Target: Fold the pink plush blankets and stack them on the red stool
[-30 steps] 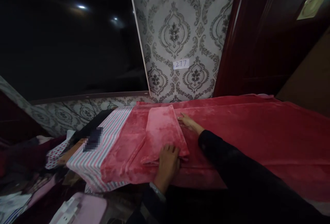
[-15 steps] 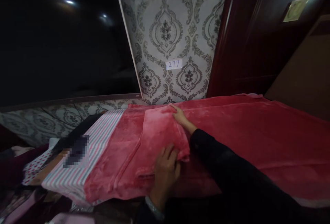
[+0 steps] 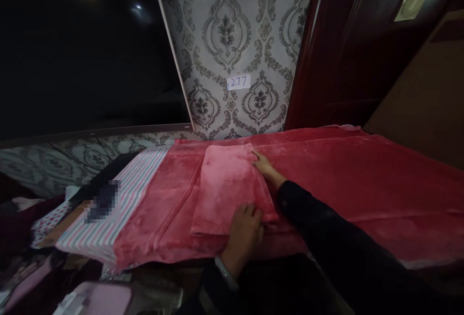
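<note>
A folded pink plush cloth (image 3: 226, 184), roughly rectangular, lies flat on a larger red plush blanket (image 3: 337, 175); whether the folded piece is a garment I cannot tell. At its near right part is my left hand (image 3: 244, 228), fingers curled on the cloth, a silvery band round the wrist. My right hand (image 3: 265, 165) grips the far right edge, its fingertips bent against the fabric. Dark sleeves cover both forearms.
Left of the blanket lies a pink-and-grey striped cloth (image 3: 145, 175) with a blurred dark patch on it. A large black screen (image 3: 90, 54) stands behind. Dotted fabric (image 3: 50, 221) and a pink object (image 3: 105, 298) are at lower left. The patterned wall bears a "277" label (image 3: 238, 81).
The folded cloth's near left portion now lies flatter and its outline is squarer. Both hands have shifted slightly right along its right side. The whole view has moved a little.
</note>
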{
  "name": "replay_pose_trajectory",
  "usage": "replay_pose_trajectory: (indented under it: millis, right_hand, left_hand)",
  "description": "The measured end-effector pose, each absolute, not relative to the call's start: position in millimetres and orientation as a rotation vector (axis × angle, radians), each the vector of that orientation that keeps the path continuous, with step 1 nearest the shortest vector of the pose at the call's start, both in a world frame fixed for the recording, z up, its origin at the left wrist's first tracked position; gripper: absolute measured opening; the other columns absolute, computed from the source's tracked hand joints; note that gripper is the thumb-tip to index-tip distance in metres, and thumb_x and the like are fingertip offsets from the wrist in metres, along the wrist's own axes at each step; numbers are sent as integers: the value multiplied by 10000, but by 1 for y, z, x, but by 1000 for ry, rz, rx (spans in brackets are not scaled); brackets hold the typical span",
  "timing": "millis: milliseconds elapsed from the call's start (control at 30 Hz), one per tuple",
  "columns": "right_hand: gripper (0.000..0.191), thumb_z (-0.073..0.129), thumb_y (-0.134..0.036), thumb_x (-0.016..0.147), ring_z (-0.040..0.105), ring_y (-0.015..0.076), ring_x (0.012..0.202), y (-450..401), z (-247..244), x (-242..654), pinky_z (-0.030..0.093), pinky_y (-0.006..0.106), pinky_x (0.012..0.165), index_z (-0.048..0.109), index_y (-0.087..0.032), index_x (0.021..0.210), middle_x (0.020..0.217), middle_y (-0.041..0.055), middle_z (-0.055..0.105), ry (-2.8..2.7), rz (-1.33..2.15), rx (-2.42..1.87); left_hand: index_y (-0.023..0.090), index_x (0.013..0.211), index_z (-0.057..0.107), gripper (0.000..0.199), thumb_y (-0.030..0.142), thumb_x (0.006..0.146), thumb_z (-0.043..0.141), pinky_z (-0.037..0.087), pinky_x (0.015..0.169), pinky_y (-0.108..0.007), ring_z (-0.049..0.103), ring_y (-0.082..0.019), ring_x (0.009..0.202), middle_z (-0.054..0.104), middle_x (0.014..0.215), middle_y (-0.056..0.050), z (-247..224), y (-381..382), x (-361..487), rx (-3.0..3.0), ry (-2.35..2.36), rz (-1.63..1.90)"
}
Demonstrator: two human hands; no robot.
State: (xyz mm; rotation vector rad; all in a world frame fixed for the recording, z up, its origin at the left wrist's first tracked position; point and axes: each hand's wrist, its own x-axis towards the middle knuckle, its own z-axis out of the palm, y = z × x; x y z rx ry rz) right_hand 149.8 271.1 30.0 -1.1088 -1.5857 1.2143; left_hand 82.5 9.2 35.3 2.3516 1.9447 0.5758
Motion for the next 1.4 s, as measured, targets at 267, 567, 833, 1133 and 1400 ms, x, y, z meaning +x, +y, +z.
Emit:
replay_pose_trajectory:
  millis: [267,567,833,1133,1400]
  right_hand:
    - [637,630,-56,719,602,298,1279,273,43,157,478,471,1103,628,-135,1351,1323,127,693,-1526,1245,-1069]
    - [648,670,-197,779,614,241,1250,195,14,214,493,381,1095,548,-199,1416,1402,77,643,-1500,1502,-808]
    - [781,708,-455,862,704,238,995,114,-4,265,584,394,924,431,-246,1561,1123,53,753,-1575,1491,-880]
    - [613,678,-225,775,582,254,1308,116,-11,258,434,416,1140,648,-228,1388,1394,60,657,-1798,1081,-862]
    - [501,625,-223,766,702,254,972,114,-15,263,551,416,921,741,-189,1252,1070,62,773,-1869,966,-987]
  left_hand:
    - [190,1063,689,269,92,838,578,506,943,-443,585,-282,1059,670,1149,-117,26,19,100,2392,1951,558]
    - [178,1051,674,172,159,909,579,501,964,-459,590,-289,1064,674,1081,-117,33,17,108,2350,1992,506]
    - [228,1344,610,408,222,936,617,443,1150,-486,573,-270,1312,632,1410,-118,42,-10,84,2499,1714,723]
    - [176,1483,530,513,385,1021,455,298,1206,-656,394,-363,1494,492,1573,-161,51,-15,2,2165,2459,480]
    - [188,1540,471,529,374,1049,404,360,1203,-584,301,-323,1550,395,1639,-133,22,-16,-1,2031,2414,366]
